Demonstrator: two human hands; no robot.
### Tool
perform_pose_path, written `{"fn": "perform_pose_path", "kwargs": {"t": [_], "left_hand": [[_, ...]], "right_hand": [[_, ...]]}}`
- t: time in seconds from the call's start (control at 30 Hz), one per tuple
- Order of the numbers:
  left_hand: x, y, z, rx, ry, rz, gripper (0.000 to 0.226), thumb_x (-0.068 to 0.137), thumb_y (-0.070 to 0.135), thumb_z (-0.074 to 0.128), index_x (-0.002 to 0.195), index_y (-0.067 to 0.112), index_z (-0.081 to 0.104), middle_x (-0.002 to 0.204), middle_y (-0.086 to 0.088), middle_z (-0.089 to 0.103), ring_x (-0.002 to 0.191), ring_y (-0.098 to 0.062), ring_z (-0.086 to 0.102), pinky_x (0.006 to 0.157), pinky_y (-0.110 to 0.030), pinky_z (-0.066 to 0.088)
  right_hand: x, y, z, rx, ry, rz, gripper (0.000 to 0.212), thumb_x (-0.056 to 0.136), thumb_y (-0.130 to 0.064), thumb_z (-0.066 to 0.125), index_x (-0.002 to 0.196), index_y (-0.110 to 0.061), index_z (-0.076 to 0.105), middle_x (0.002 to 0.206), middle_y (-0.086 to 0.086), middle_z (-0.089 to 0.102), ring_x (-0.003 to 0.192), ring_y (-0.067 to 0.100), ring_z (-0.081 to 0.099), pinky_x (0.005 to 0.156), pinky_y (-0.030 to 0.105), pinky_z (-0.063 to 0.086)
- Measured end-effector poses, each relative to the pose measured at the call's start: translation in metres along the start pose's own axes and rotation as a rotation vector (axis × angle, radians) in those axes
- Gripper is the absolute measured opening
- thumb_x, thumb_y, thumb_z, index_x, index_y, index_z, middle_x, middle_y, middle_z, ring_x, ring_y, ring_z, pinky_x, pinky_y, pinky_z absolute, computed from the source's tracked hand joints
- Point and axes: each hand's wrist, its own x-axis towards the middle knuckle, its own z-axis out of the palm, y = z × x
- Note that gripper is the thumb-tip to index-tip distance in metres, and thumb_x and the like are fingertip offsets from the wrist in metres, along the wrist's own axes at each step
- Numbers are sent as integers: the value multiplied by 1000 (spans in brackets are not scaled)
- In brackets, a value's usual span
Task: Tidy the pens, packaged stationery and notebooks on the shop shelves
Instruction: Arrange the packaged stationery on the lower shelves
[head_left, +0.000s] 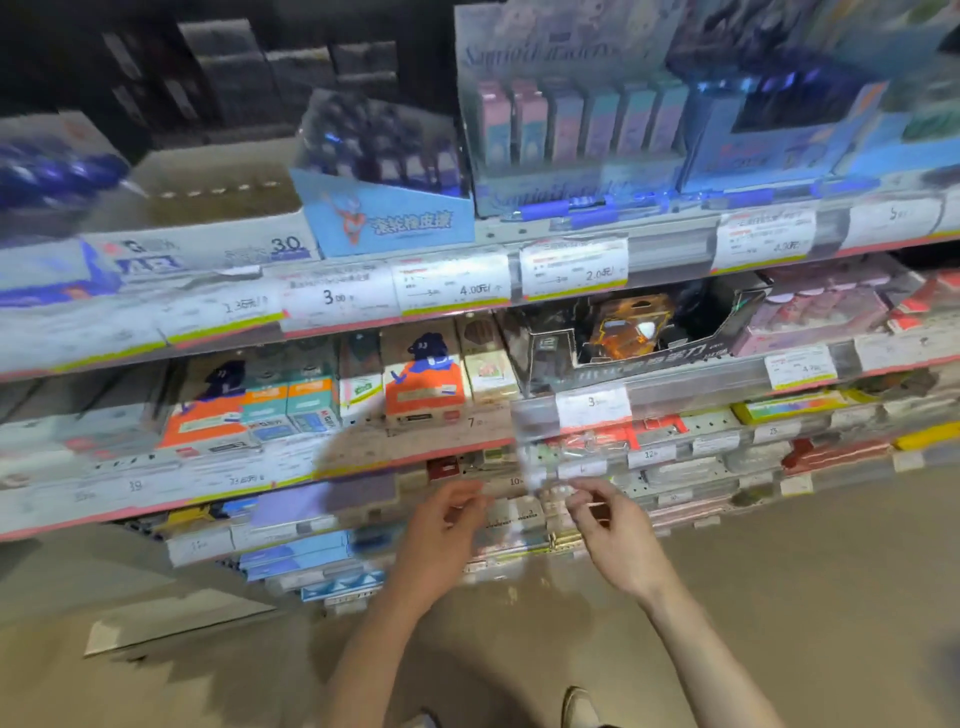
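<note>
My left hand (441, 530) and my right hand (613, 535) are held out in front of the lower shelves, fingers pinched on a small clear plastic packet (532, 467) that stands blurred between them. The packet rises up in front of the shelf rail with the price tags (592, 405). Behind it, orange and teal stationery boxes (426, 384) line the middle shelf. A black display box (639, 332) holds an orange pack. What is inside the clear packet cannot be made out.
The top shelf carries a blue display box (389, 218), pastel packs (582, 124) and blue pens (571, 210). Pink packs (821, 306) sit at the right. Lower shelves hold flat packets and blue notebooks (296, 551). Tan floor lies below, with my shoe (579, 706).
</note>
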Motion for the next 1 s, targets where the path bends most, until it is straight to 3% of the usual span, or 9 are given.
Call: {"fn": "perform_pose_path", "kwargs": {"t": [0.07, 0.17, 0.27, 0.37, 0.43, 0.53, 0.63, 0.83, 1.0], "left_hand": [[-1, 3, -31, -34, 19, 58, 14, 97, 23, 58, 107, 30, 66, 105, 14, 71, 93, 3, 65, 79, -16, 49], [0, 3, -70, -99, 57, 137, 15, 97, 15, 59, 104, 25, 68, 100, 9, 72, 89, -3, 68, 75, -15, 49], [0, 5, -101, -161, 103, 187, 11, 95, 9, 59, 92, 15, 68, 87, 0, 72, 81, -17, 68, 77, -29, 53], [3, 19, -122, -161, 117, 233, 17, 85, 28, 55, 76, 15, 58, 79, 2, 65, 82, -24, 64, 79, -41, 52], [6, 31, -130, -187, 100, 188, 18, 87, 34, 56, 87, 17, 61, 86, 4, 69, 78, -16, 68, 79, -37, 53], [19, 36, -126, -262, 99, 123, 16, 97, 23, 58, 113, 17, 60, 90, 1, 69, 73, -13, 68, 73, -26, 56], [34, 42, -116, -216, 95, 60, 27, 96, 36, 59, 121, 27, 56, 88, 13, 68, 71, -16, 70, 82, -44, 58], [36, 59, -111, -141, 151, 10, 28, 93, 49, 58, 117, 37, 55, 85, 16, 64, 71, -18, 72, 81, -45, 58], [32, 61, -103, -203, 173, 12, 31, 91, 39, 65, 117, 22, 65, 88, 12, 66, 61, -11, 67, 74, -37, 59]], "right_hand": [[-5, -25, 14, -17, 44, -11, 16, 100, -32, 55, 113, -29, 63, 100, -12, 71, 92, 0, 65, 76, 7, 45], [-6, -61, 35, -45, 83, -24, 24, 99, -33, 56, 119, -24, 66, 100, -6, 74, 92, 7, 67, 86, 25, 53], [-6, -96, 53, -34, 122, -67, 22, 98, -36, 56, 117, -30, 66, 96, -10, 73, 89, 5, 67, 86, 33, 55], [1, -131, 64, -33, 162, -94, 19, 97, -38, 57, 108, -27, 67, 91, -11, 72, 87, 5, 67, 82, 35, 55], [11, -146, 68, -32, 251, -90, 11, 97, -35, 59, 96, -25, 64, 82, -8, 73, 82, 13, 69, 81, 40, 55], [24, -161, 70, -52, 346, -65, 17, 95, -43, 57, 94, -25, 56, 80, -5, 73, 82, 23, 69, 81, 43, 54], [30, -172, 71, -64, 294, -51, 28, 95, -52, 53, 101, -25, 56, 85, -5, 72, 83, 21, 68, 80, 38, 52], [38, -171, 71, 17, 208, -49, 27, 92, -51, 57, 106, -27, 60, 84, -2, 71, 78, 19, 69, 79, 42, 56], [35, -168, 63, 117, 129, -52, 26, 96, -42, 58, 115, -24, 61, 80, 0, 72, 74, 15, 70, 77, 40, 57]]}}
